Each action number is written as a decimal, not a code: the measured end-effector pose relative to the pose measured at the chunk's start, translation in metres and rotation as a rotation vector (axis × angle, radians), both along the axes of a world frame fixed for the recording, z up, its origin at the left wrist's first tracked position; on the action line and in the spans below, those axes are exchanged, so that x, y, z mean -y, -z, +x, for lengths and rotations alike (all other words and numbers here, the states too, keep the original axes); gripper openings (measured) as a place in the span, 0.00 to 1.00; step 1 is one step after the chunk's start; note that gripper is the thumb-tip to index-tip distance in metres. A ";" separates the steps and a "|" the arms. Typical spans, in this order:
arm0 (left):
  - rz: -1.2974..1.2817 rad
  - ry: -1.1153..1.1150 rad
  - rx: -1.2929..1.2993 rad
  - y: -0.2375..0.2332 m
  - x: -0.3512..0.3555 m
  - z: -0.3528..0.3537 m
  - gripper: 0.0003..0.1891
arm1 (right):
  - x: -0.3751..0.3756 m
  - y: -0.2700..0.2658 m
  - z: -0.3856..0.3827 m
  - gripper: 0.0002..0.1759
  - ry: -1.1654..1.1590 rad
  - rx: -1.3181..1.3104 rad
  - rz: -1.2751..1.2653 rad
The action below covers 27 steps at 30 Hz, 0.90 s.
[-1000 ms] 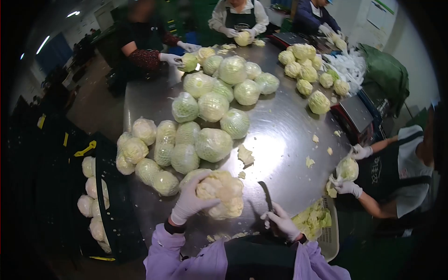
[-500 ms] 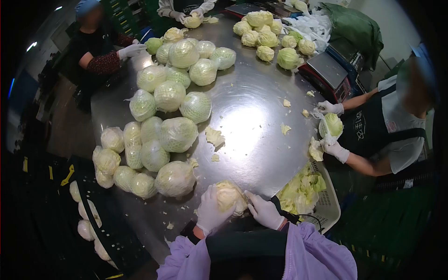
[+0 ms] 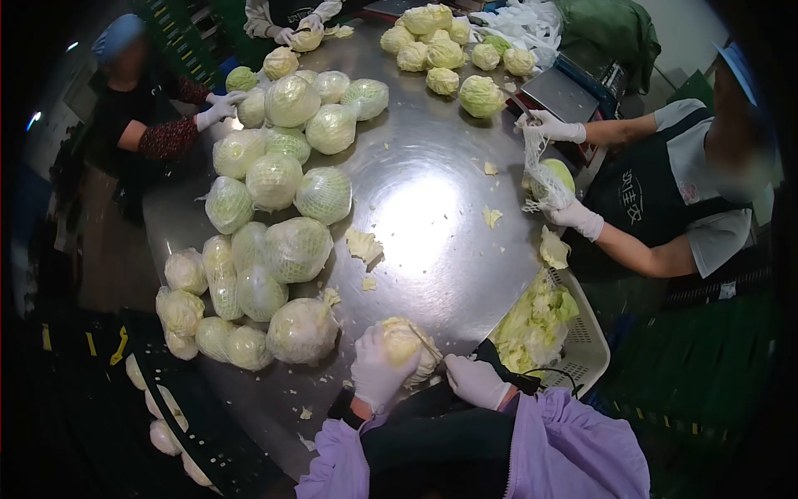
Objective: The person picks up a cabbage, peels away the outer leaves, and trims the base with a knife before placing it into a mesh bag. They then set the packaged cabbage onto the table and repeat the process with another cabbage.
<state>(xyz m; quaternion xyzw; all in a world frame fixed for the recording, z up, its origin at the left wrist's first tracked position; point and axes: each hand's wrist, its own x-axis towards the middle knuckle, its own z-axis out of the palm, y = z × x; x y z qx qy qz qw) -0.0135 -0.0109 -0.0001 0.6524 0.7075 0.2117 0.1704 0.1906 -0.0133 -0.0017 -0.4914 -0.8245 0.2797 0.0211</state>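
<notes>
At the near edge of the steel table, my gloved left hand grips a pale, peeled-looking cabbage from its left side. My gloved right hand is closed just to the right of that cabbage. From its fingertips a thin strip, which looks like a knife blade, lies across the cabbage's upper right side; its handle is hidden in the hand. A plastic-wrapped cabbage sits on the table to the left of my left hand.
Several wrapped cabbages cover the table's left side; bare ones are piled at the far end. A white basket of trimmed leaves stands at my right. On the right, a co-worker's hands handle a netted cabbage; two more people work at the left and far edges.
My right hand has shifted slightly right and down, and the thin blade now shows across the cabbage. My left hand keeps its hold. The co-worker on the right has raised one hand, stretching the net.
</notes>
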 end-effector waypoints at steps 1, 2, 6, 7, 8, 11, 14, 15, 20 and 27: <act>-0.008 -0.010 -0.017 -0.004 -0.002 0.005 0.43 | 0.000 0.001 0.001 0.07 0.019 -0.011 -0.034; -0.016 -0.020 -0.033 -0.006 -0.005 0.007 0.42 | 0.000 0.002 0.001 0.07 0.038 -0.020 -0.068; -0.044 -0.003 -0.046 -0.010 -0.009 0.015 0.40 | -0.016 0.047 -0.008 0.10 0.089 0.111 -0.308; -0.075 -0.002 -0.068 -0.012 -0.006 0.017 0.41 | -0.019 0.058 -0.008 0.13 0.063 0.114 -0.359; -0.099 -0.010 -0.085 -0.012 -0.008 0.020 0.43 | -0.023 0.066 -0.002 0.13 0.066 0.113 -0.341; -0.063 -0.008 0.006 -0.007 0.001 0.003 0.43 | -0.024 0.055 0.000 0.21 0.122 -0.126 -0.342; 0.044 -0.006 0.093 0.012 0.022 -0.018 0.43 | -0.023 0.046 -0.004 0.25 0.157 -0.459 -0.388; 0.045 -0.005 0.084 0.015 0.025 -0.022 0.43 | -0.020 0.044 -0.006 0.25 0.156 -0.468 -0.388; 0.084 -0.064 0.423 0.016 0.015 -0.008 0.49 | -0.022 0.010 -0.002 0.26 0.140 -0.246 -0.076; 0.011 -0.035 0.447 0.020 0.014 -0.018 0.51 | -0.085 0.056 0.056 0.25 0.502 -0.432 -0.623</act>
